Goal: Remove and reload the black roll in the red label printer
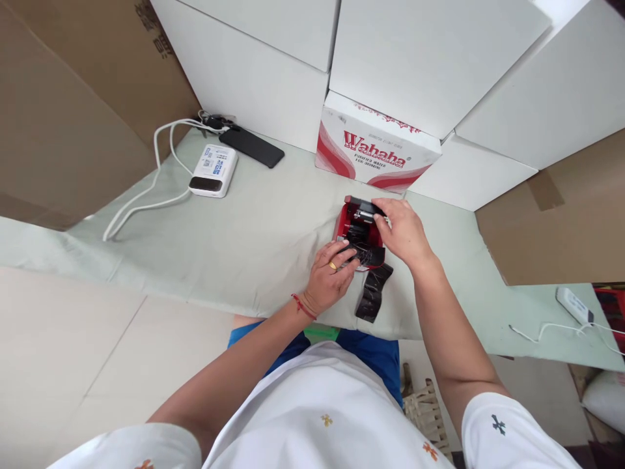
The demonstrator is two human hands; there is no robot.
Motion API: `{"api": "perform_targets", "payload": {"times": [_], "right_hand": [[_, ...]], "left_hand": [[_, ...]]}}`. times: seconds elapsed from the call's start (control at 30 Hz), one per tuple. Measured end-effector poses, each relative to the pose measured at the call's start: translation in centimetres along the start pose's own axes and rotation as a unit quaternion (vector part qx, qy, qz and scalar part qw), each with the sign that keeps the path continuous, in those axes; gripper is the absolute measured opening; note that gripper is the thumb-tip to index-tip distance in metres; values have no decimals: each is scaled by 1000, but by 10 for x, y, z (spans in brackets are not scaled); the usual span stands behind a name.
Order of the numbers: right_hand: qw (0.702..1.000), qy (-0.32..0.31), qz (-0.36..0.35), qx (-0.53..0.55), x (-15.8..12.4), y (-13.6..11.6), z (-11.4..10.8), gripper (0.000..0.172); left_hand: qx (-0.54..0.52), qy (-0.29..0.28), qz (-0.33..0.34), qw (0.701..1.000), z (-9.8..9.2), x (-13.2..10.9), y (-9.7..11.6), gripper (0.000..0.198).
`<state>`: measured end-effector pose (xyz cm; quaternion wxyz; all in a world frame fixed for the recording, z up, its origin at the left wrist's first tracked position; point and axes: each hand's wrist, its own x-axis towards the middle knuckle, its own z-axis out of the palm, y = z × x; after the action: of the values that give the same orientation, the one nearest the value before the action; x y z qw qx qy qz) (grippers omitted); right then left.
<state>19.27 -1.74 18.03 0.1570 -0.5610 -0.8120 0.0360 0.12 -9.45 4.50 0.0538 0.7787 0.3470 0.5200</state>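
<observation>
A small red and black box stands open on the cloth-covered table in front of me. Black, crinkled material lies inside it and bulges over its near side, and a shiny silver piece shows near its far edge. My left hand, with a ring and a red wrist cord, holds the box's near left side, fingers curled over the black material. At the far right edge, the thumb and fingers of my right hand pinch the raised black rim. A wavy black strip hangs from the near side onto the cloth.
Behind the box stands a white and red Wahaba-style water carton against stacked white boxes. To the left lie a white power bank with a cable and a black phone. Brown cartons flank the table; another white device lies right.
</observation>
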Motion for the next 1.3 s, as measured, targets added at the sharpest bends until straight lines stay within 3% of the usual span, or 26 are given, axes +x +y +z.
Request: {"api": "perform_targets", "payload": {"times": [0.27,0.43,0.73,0.9,1.03,1.13,1.3], "right_hand": [[992,-122,24,-35,-31,-21,10,59],[991,-128,26,-32,-39,-27,19,58],[991,-134,16,-15,-41,-24,21,54],[995,-93,29,22,-45,-21,26,63],[995,-36,11,88,-68,-35,33,62],[990,-5,-26,137,-94,-49,39,62],[989,-7,-23,147,-122,-60,46,70]], "left_hand": [[5,-9,-3,1000,-5,-2,1,38],[-41,-42,-49,997,-12,15,-6,44],[-143,-122,-174,967,-16,51,-44,62],[-259,-130,-244,926,-14,58,-50,66],[-343,-112,-325,874,-9,60,-64,93],[-374,-132,-375,838,-5,56,-75,115],[-390,-163,-376,825,-4,43,-86,123]]}}
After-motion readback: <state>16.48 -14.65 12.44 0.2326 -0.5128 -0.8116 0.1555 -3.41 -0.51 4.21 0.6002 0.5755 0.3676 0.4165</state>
